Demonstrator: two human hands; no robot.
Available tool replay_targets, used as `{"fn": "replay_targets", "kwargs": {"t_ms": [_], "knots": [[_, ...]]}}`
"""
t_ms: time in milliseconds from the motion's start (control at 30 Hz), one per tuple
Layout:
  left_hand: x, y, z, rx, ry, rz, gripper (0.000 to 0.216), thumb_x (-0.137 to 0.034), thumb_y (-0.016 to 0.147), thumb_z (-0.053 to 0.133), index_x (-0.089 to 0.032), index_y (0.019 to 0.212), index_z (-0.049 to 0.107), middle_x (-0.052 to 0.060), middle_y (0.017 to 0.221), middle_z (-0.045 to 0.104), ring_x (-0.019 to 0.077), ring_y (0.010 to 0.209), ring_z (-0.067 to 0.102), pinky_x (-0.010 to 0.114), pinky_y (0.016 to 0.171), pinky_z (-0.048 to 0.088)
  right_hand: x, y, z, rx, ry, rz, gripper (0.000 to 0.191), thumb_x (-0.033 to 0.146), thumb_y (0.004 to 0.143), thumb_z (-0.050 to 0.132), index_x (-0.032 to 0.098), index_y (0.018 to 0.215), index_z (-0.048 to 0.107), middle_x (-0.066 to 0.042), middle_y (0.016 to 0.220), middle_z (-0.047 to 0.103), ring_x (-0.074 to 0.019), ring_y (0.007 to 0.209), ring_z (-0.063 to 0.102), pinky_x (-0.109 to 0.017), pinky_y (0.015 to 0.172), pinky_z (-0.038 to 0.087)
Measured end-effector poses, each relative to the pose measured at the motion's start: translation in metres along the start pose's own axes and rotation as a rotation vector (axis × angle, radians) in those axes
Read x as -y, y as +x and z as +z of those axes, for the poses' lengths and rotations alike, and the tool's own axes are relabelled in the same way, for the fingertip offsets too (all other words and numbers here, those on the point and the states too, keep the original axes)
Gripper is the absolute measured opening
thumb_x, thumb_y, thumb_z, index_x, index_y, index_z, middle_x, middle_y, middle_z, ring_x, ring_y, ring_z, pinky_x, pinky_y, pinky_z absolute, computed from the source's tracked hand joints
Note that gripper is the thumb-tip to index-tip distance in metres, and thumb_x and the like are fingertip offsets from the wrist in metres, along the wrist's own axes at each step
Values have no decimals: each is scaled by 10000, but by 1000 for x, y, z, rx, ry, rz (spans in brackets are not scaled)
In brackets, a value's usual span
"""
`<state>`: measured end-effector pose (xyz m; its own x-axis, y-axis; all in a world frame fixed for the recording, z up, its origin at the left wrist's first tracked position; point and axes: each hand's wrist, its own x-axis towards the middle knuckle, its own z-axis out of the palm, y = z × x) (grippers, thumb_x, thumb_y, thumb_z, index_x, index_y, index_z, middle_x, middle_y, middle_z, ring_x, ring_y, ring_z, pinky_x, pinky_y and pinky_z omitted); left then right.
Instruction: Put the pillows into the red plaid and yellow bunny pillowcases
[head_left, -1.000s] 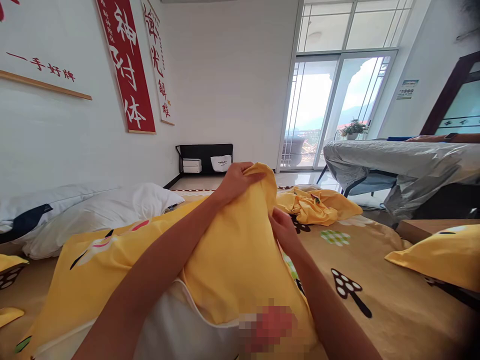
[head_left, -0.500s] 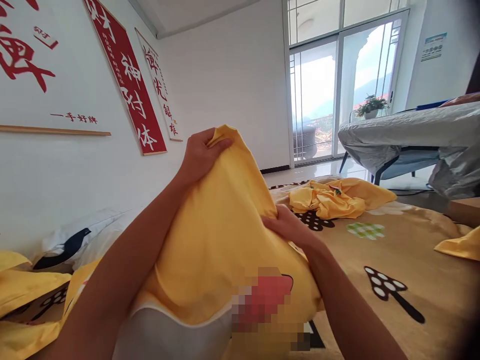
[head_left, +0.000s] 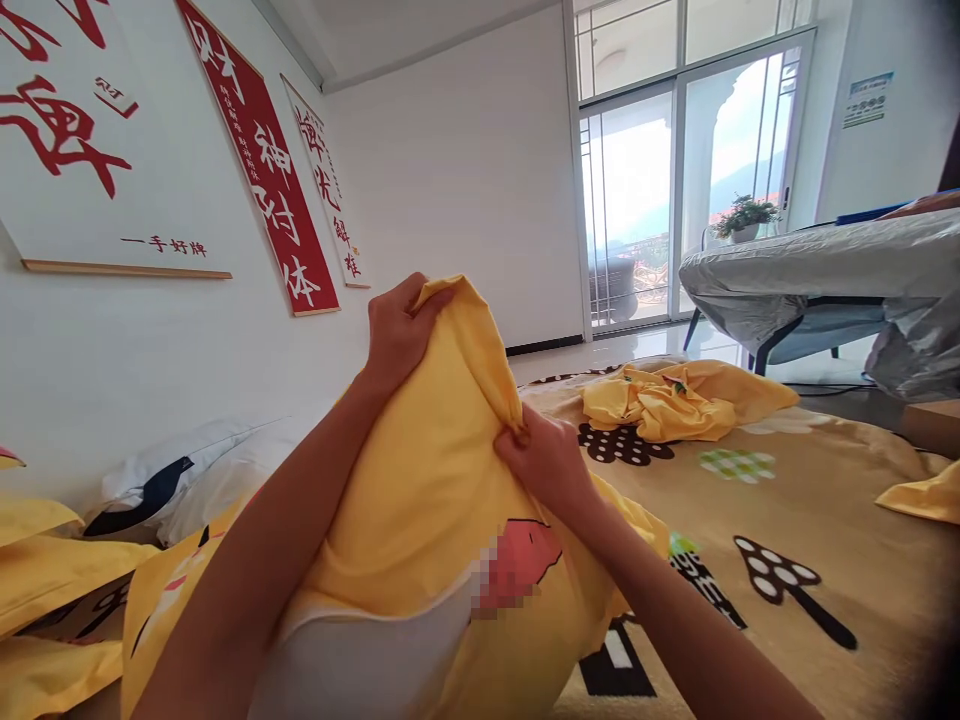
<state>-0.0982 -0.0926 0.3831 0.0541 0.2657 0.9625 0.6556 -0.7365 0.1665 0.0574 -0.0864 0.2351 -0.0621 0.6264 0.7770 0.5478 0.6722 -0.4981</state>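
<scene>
A yellow pillowcase (head_left: 412, 470) with a red printed patch stands raised in front of me, partly blurred by pixel blocks. From its open lower edge shows a white pillow (head_left: 360, 665); how far it reaches inside is hidden. My left hand (head_left: 403, 325) is closed on the pillowcase's top corner. Lower and to the right, my right hand (head_left: 551, 460) grips a gathered fold along its side edge. More yellow printed fabric (head_left: 169, 600) lies beside my left forearm.
A tan patterned blanket (head_left: 817, 500) spreads beneath, with a crumpled yellow cloth (head_left: 660, 405) on it. White plastic-wrapped items (head_left: 217, 470) lie by the left wall. A plastic-covered table (head_left: 810, 255) and a chair (head_left: 817, 335) stand at back right.
My right hand has shifted left along the pillowcase's side and now bunches the fabric. My left hand still holds the top corner, slightly lower in view.
</scene>
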Motion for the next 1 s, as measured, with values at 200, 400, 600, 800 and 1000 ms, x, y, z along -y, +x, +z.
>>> {"fn": "replay_targets", "kwargs": {"t_ms": [200,400,600,800,1000], "knots": [[7,-8,-10,25,-109,-127,465,-359,766,701,-185,554,326,-44,589,250,80,527,256,245,467,205,-29,0,-6,-194,-103,-139,174,279,800,396,231,634,416,34,503,427,-123,462,324,-257,490,238],[4,3,-1,132,-264,-165,449,-405,740,712,-188,560,363,-39,598,304,79,521,300,236,459,244,-18,5,-5,157,234,9,292,492,819,511,212,749,554,-4,663,624,-155,592,515,-247,543,356],[-4,13,-5,297,-238,-163,434,-365,729,721,-180,543,375,-39,572,304,68,500,312,227,447,244,-22,15,-10,166,66,53,134,327,712,577,210,648,562,3,565,556,-156,563,471,-271,537,315],[-12,13,-17,233,-255,-155,391,-385,701,747,-166,556,457,-28,589,372,74,524,376,218,452,300,-43,9,-17,260,829,293,345,518,705,683,214,861,640,0,731,654,-175,625,580,-283,552,443],[-17,14,-23,250,-241,-143,381,-379,710,745,-166,560,466,-26,582,369,81,530,400,215,455,300,-41,3,-14,264,1047,379,391,525,672,729,224,913,666,-6,771,679,-176,625,605,-296,562,479]]}}
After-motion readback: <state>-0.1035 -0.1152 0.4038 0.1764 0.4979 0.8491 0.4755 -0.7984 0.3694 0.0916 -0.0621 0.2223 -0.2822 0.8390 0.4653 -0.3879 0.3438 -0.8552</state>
